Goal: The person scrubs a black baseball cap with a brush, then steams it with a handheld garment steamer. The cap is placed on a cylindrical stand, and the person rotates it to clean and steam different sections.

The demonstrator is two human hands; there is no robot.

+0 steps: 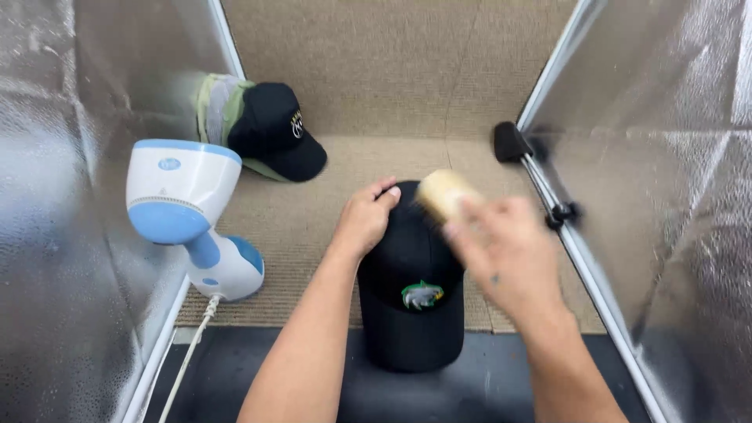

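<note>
We record a black cap (410, 274) with a green and white emblem on its front, lying at the near edge of the tan mat (313, 227), its brim reaching out over the dark surface (235, 368) in front of the mat. Our left hand (366, 218) rests on the far left of the cap's crown, fingers close together and curled over the fabric. Our right hand (501, 254), blurred by motion, is over the right side of the cap, its fingers clamped round a pale brush (443, 193) whose head is at the crown's far right; we cannot tell whether the bristles touch. Toward the far left corner of the mat lies a stack of caps (262, 129), a black one on top, paler ones beneath. At the mat's left edge stands a white and blue handheld steamer (188, 215), its white cord (188, 360) trailing to the near side. At the right edge, a black clamp (511, 143) sits on the white frame (583, 258). Silvery foil panels (674, 157) wall in both sides.
</note>
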